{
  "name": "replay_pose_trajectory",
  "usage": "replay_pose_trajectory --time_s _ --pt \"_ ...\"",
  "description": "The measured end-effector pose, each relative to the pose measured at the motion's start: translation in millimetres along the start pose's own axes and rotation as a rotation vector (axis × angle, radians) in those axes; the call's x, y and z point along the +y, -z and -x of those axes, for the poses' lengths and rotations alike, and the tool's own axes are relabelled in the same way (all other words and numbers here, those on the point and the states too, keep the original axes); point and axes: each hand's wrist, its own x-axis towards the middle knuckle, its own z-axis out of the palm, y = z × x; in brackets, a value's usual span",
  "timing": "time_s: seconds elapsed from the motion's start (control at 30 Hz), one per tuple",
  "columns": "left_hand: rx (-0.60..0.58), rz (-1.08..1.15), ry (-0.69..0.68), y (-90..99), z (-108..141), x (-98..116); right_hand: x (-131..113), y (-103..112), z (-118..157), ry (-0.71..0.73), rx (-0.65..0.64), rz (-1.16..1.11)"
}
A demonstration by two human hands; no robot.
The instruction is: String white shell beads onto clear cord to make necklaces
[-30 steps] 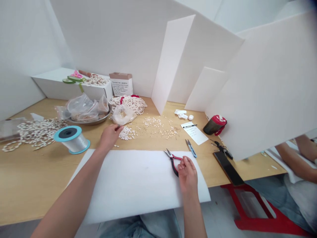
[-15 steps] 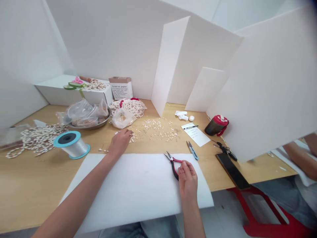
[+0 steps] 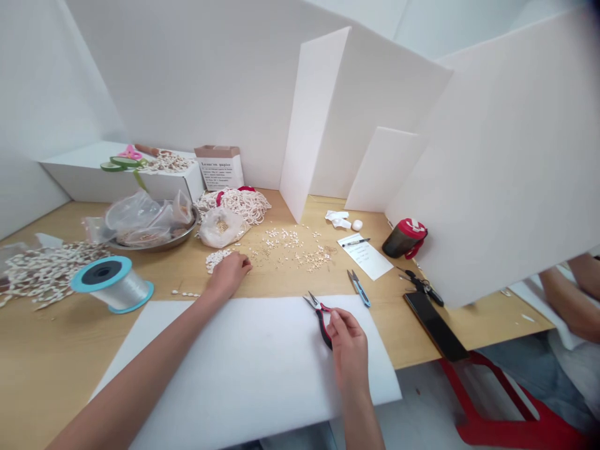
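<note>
Left hand (image 3: 229, 275) slides right, off the white bead pile (image 3: 215, 257).
The pile now shows at its ten o'clock, with scattered beads (image 3: 284, 238) at two, which puts both within reach; whether its fingers pinch a bead, one cannot tell. The right hand (image 3: 349, 334), thumb pressed to finger, is by the pliers (image 3: 322, 324) at its eleven o'clock, over the white sheet (image 3: 234, 362); anything thin between is too small to see.
</note>
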Motion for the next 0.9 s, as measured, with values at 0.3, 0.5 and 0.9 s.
replay_pose_trajectory --time_s 0.3,0.5,0.9 --pt "0.009 0.339 -0.096 14.1 6.1 22.5 -43.5 -57.1 -47.3 0.121 -0.177 0.367" --pt "-0.092 1.007 0.095 20.2 10.9 28.9 -24.0 -120.3 -83.7 0.21 -0.413 0.424" --pt "-0.298 1.673 0.499 15.2 24.3 44.4 -1.4 -125.3 -80.0 0.255 -0.445 0.455"
